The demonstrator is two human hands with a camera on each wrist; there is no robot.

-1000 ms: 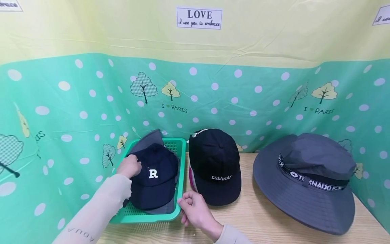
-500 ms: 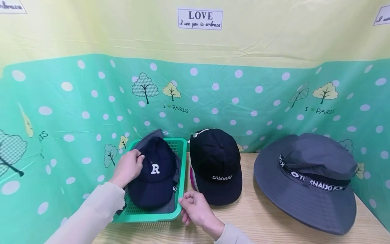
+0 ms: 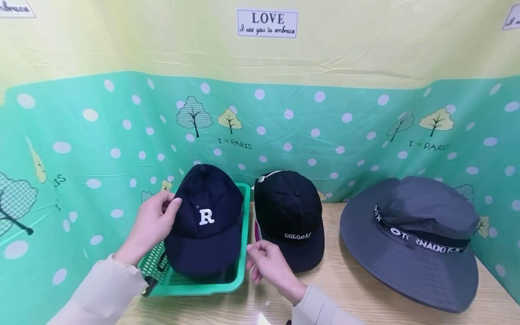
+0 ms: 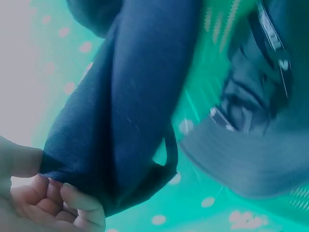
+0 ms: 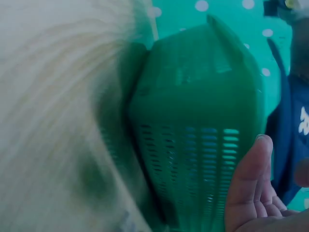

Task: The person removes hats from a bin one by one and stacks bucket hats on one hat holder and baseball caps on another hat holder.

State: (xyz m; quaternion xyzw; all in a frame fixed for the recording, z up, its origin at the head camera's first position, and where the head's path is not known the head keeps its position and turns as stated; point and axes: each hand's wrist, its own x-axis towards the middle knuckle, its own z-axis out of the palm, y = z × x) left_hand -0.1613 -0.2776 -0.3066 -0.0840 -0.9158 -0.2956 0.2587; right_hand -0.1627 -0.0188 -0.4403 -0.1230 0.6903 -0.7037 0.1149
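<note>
My left hand (image 3: 152,223) pinches the left side of a navy baseball cap (image 3: 221,203) with a white letter R. Thumb and fingers close on the cap's edge in the left wrist view. The cap (image 4: 140,96) is raised over a green plastic basket (image 3: 211,289), brim toward me. Below it, a grey brimmed hat (image 4: 241,164) with a printed band lies in the basket, hidden in the head view. My right hand (image 3: 273,267) is at the basket's right rim, fingers loosely bent. In the right wrist view, a fingertip is by the rim, thumb apart from it.
Right of the basket, a black cap (image 3: 290,216) with white lettering rests on the wooden table (image 3: 345,289), above something with pink and white edges. Farther right lies a wide-brimmed grey hat (image 3: 422,225). A dotted curtain (image 3: 284,122) hangs behind and along both sides.
The navy cap has risen from the basket toward me, pinched by my left hand, which has moved left. My right fingers have shifted slightly up and right at the rim.
</note>
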